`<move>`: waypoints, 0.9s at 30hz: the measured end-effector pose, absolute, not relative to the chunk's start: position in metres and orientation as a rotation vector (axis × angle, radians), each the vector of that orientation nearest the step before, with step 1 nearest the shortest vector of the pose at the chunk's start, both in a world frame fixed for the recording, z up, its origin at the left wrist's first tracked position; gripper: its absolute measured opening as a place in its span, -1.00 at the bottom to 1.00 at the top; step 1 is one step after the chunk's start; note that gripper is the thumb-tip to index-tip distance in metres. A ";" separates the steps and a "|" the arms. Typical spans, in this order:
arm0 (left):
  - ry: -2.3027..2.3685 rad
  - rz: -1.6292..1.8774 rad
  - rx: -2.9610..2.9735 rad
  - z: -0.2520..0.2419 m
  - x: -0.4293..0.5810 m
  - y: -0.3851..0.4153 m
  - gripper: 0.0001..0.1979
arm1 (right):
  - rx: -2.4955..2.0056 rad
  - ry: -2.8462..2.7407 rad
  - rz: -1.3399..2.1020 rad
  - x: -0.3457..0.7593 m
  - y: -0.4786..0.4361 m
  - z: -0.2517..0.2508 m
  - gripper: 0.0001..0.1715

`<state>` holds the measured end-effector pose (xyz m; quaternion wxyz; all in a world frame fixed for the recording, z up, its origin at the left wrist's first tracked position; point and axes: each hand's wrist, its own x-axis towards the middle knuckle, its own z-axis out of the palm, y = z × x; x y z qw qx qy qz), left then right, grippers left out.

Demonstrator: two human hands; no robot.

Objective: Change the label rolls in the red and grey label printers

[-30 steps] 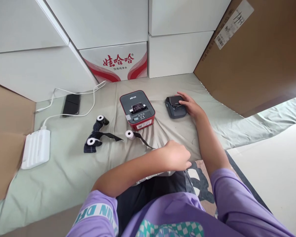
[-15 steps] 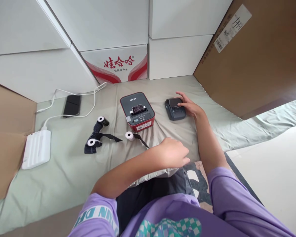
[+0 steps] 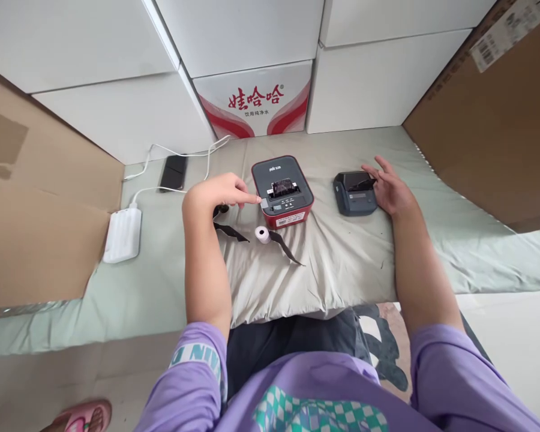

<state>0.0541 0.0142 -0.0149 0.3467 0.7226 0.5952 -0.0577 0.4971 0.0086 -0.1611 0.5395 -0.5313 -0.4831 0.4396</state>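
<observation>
A red and black label printer (image 3: 282,191) stands on the grey-green sheet. My left hand (image 3: 216,193) is curled with the forefinger stretched out, its tip touching the printer's left front edge. A smaller dark printer (image 3: 354,193) lies to the right, and my right hand (image 3: 389,189) rests against its right side with the fingers spread. A small white paper roll (image 3: 263,234) with a black strip trailing from it lies in front of the red printer. More black-strip rolls are partly hidden behind my left forearm.
A white power bank (image 3: 122,235) with white cables and a black phone (image 3: 173,172) lie at the left. White boxes and a red-printed carton (image 3: 256,103) form the back wall. Brown cardboard (image 3: 36,222) stands on both sides. A pink slipper (image 3: 78,417) shows at bottom left.
My left hand has risen from near my lap and reached forward to the red printer's left edge. The view has shifted, so everything sits further right. My right hand stays at the dark printer.
</observation>
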 end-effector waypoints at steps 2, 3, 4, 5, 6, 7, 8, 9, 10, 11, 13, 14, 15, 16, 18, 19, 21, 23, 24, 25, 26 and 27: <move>1.503 -0.182 1.867 -0.020 0.057 0.019 -0.53 | -1.258 -1.145 1.042 0.497 0.008 -0.161 -0.31; 1.490 -0.190 1.867 -0.021 0.059 0.019 -0.53 | -1.257 -1.135 1.043 0.497 0.008 -0.161 -0.31; 1.482 -0.194 1.865 -0.021 0.061 0.020 -0.54 | -1.257 -1.121 1.048 0.497 0.008 -0.161 -0.31; 1.474 -0.197 1.861 -0.020 0.062 0.020 -0.54 | -1.259 -1.107 1.058 0.497 0.007 -0.161 -0.31; 1.464 -0.197 1.852 -0.020 0.063 0.019 -0.55 | -1.261 -1.097 1.070 0.498 0.007 -0.161 -0.32; 1.447 -0.196 1.841 -0.019 0.064 0.019 -0.56 | -1.259 -1.092 1.083 0.498 0.008 -0.161 -0.32; 1.426 -0.199 1.831 -0.019 0.065 0.019 -0.57 | -1.252 -1.089 1.097 0.499 0.008 -0.161 -0.33; 1.406 -0.204 1.823 -0.019 0.066 0.019 -0.59 | -1.242 -1.087 1.110 0.500 0.008 -0.162 -0.34; 1.390 -0.209 1.817 -0.019 0.067 0.019 -0.61 | -1.232 -1.084 1.121 0.501 0.009 -0.163 -0.35; 1.380 -0.215 1.814 -0.020 0.069 0.019 -0.62 | -1.222 -1.078 1.128 0.502 0.009 -0.164 -0.35; 1.380 -0.225 1.811 -0.022 0.073 0.019 -0.64 | -1.208 -1.056 1.133 0.503 0.011 -0.166 -0.35; 1.387 -0.229 1.806 -0.023 0.075 0.019 -0.64 | -1.204 -1.045 1.132 0.502 0.011 -0.167 -0.35; 1.390 -0.235 1.798 -0.025 0.076 0.019 -0.64 | -1.204 -1.036 1.129 0.502 0.011 -0.168 -0.34; 1.389 -0.240 1.790 -0.026 0.077 0.019 -0.63 | -1.206 -1.029 1.125 0.501 0.011 -0.169 -0.33; 1.388 -0.248 1.780 -0.028 0.077 0.019 -0.62 | -1.219 -1.025 1.116 0.499 0.011 -0.169 -0.30; 1.394 -0.250 1.782 -0.028 0.077 0.019 -0.61 | -1.226 -1.029 1.109 0.498 0.011 -0.169 -0.29; 1.413 -0.262 1.808 -0.027 0.075 0.019 -0.61 | -1.225 -1.046 1.097 0.496 0.010 -0.168 -0.29; 1.428 -0.242 1.868 -0.025 0.073 0.018 -0.62 | -1.209 -1.057 1.095 0.497 0.010 -0.168 -0.32; 1.435 -0.207 1.908 -0.024 0.073 0.017 -0.64 | -1.201 -1.059 1.098 0.497 0.011 -0.168 -0.33; 1.448 -0.151 1.957 -0.024 0.074 0.017 -0.67 | -1.196 -1.058 1.104 0.498 0.011 -0.169 -0.34; 1.468 -0.079 2.015 -0.024 0.075 0.017 -0.71 | -1.193 -1.056 1.111 0.499 0.011 -0.169 -0.35; 1.492 -0.001 2.078 -0.025 0.076 0.016 -0.74 | -1.191 -1.053 1.119 0.500 0.011 -0.169 -0.35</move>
